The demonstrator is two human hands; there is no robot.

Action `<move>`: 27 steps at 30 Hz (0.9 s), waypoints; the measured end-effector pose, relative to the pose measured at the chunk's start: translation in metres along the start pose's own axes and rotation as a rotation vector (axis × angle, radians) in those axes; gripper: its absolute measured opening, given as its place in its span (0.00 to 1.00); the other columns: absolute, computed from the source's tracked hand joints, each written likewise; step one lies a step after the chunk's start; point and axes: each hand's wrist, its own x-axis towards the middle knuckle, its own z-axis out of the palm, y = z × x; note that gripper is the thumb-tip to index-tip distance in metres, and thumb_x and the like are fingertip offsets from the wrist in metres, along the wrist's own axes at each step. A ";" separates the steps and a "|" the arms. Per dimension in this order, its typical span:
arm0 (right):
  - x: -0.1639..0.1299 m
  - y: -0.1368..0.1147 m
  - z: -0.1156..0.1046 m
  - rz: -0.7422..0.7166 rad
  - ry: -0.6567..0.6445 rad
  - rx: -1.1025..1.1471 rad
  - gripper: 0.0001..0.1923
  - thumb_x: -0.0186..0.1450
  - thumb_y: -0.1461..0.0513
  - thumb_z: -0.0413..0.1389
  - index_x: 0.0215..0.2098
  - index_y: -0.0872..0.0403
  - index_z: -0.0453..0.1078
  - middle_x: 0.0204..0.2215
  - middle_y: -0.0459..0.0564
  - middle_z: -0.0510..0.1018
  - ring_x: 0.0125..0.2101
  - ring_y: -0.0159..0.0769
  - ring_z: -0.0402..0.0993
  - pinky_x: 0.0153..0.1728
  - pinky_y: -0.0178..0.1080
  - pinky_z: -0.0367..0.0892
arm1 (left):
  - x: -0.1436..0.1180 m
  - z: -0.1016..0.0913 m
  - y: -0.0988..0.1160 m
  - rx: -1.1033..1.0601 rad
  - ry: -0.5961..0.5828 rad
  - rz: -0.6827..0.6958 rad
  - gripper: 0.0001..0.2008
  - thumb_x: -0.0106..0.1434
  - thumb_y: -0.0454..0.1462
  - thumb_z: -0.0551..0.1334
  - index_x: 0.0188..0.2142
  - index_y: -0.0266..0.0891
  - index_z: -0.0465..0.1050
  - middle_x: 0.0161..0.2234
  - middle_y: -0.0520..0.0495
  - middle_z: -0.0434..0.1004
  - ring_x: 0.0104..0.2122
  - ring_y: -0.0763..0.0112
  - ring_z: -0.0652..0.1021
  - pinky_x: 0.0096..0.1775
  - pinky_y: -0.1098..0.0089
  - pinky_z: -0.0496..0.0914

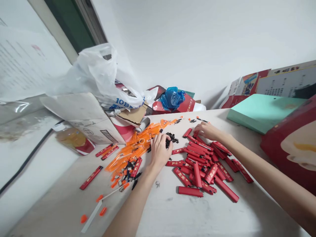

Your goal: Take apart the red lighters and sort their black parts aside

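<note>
My left hand (161, 149) is curled at the edge of a heap of small black parts (172, 138), with black pieces showing between thumb and forefinger. How many it grips is hidden. At the far edge of a pile of red lighter shells (197, 151) with gold print, my right hand (206, 131) has its fingertips pinched on one red lighter shell (195, 134), mostly covered by the fingers. Translucent orange lighter bodies (138, 144) lie heaped left of my left hand. Below them are mixed black, metal and orange bits (127, 171).
A white stick (92, 216) and orange caps (103, 211) lie at the front left. Around the table stand a cardboard box (81, 115), a bottle (74, 138), a white plastic bag (98, 75), a blue bag (172, 98) and a mint-green box (261, 110).
</note>
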 end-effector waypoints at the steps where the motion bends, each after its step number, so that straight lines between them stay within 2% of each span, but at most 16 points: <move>1: 0.000 0.003 0.002 0.001 -0.013 0.000 0.14 0.62 0.72 0.58 0.40 0.51 0.81 0.40 0.52 0.84 0.45 0.42 0.75 0.48 0.40 0.66 | 0.000 0.000 0.000 -0.008 0.001 0.003 0.02 0.67 0.34 0.59 0.40 0.43 0.68 0.43 0.45 0.76 0.48 0.56 0.74 0.51 0.57 0.63; 4: -0.009 0.014 0.002 0.028 -0.028 0.000 0.08 0.65 0.67 0.59 0.39 0.54 0.80 0.39 0.55 0.82 0.44 0.45 0.75 0.47 0.42 0.67 | 0.000 -0.002 0.003 -0.028 0.008 0.021 0.03 0.66 0.33 0.59 0.39 0.42 0.68 0.42 0.45 0.76 0.47 0.56 0.74 0.51 0.57 0.63; 8: -0.035 0.011 -0.013 0.085 0.039 0.018 0.10 0.70 0.63 0.53 0.44 0.58 0.76 0.41 0.60 0.80 0.43 0.46 0.75 0.47 0.46 0.69 | -0.003 -0.005 0.014 -0.140 0.018 0.042 0.02 0.66 0.33 0.59 0.38 0.42 0.68 0.41 0.45 0.76 0.47 0.57 0.74 0.51 0.57 0.64; 10: -0.049 -0.008 -0.025 0.080 0.102 0.065 0.13 0.73 0.58 0.51 0.48 0.56 0.74 0.43 0.60 0.79 0.43 0.46 0.75 0.46 0.47 0.71 | -0.008 -0.008 0.024 -0.291 0.018 0.041 0.01 0.68 0.35 0.59 0.39 0.41 0.68 0.41 0.45 0.76 0.46 0.59 0.74 0.51 0.58 0.65; 13: -0.070 -0.056 -0.038 0.040 0.278 0.297 0.13 0.74 0.55 0.51 0.51 0.51 0.71 0.44 0.56 0.79 0.40 0.44 0.76 0.42 0.47 0.73 | -0.017 -0.014 0.045 -0.649 -0.045 -0.018 0.10 0.69 0.40 0.61 0.48 0.41 0.68 0.45 0.44 0.76 0.42 0.64 0.76 0.48 0.63 0.70; 16: -0.087 -0.102 -0.036 -0.031 0.385 0.377 0.11 0.73 0.57 0.54 0.52 0.49 0.70 0.43 0.55 0.78 0.40 0.43 0.77 0.41 0.45 0.73 | -0.026 -0.022 0.066 -0.958 -0.148 -0.059 0.18 0.70 0.42 0.61 0.57 0.44 0.66 0.50 0.44 0.76 0.46 0.65 0.77 0.47 0.66 0.73; 18: -0.095 -0.120 -0.029 -0.117 0.392 0.374 0.11 0.74 0.60 0.54 0.54 0.48 0.69 0.44 0.54 0.78 0.41 0.43 0.77 0.40 0.45 0.74 | -0.030 -0.026 0.075 -1.032 -0.170 -0.069 0.16 0.70 0.42 0.62 0.56 0.45 0.70 0.52 0.44 0.77 0.50 0.64 0.77 0.49 0.66 0.73; 20: -0.099 -0.126 -0.021 -0.152 0.386 0.363 0.13 0.73 0.62 0.54 0.56 0.49 0.67 0.45 0.55 0.78 0.42 0.43 0.77 0.41 0.45 0.74 | -0.032 -0.027 0.080 -1.059 -0.181 -0.093 0.12 0.69 0.42 0.63 0.50 0.44 0.75 0.49 0.44 0.78 0.47 0.64 0.79 0.47 0.67 0.75; 24: -0.102 -0.122 -0.016 -0.114 0.408 0.402 0.11 0.74 0.63 0.54 0.54 0.49 0.68 0.44 0.55 0.78 0.41 0.42 0.77 0.40 0.44 0.74 | -0.029 -0.025 0.079 -1.115 -0.188 -0.176 0.10 0.66 0.42 0.67 0.44 0.42 0.78 0.44 0.45 0.80 0.35 0.68 0.81 0.36 0.68 0.79; 27: -0.102 -0.118 -0.018 -0.058 0.434 0.409 0.09 0.74 0.62 0.52 0.52 0.49 0.68 0.42 0.54 0.78 0.40 0.42 0.77 0.40 0.45 0.72 | -0.027 -0.024 0.077 -1.123 -0.198 -0.195 0.10 0.65 0.42 0.67 0.44 0.41 0.79 0.43 0.44 0.81 0.34 0.67 0.82 0.37 0.67 0.80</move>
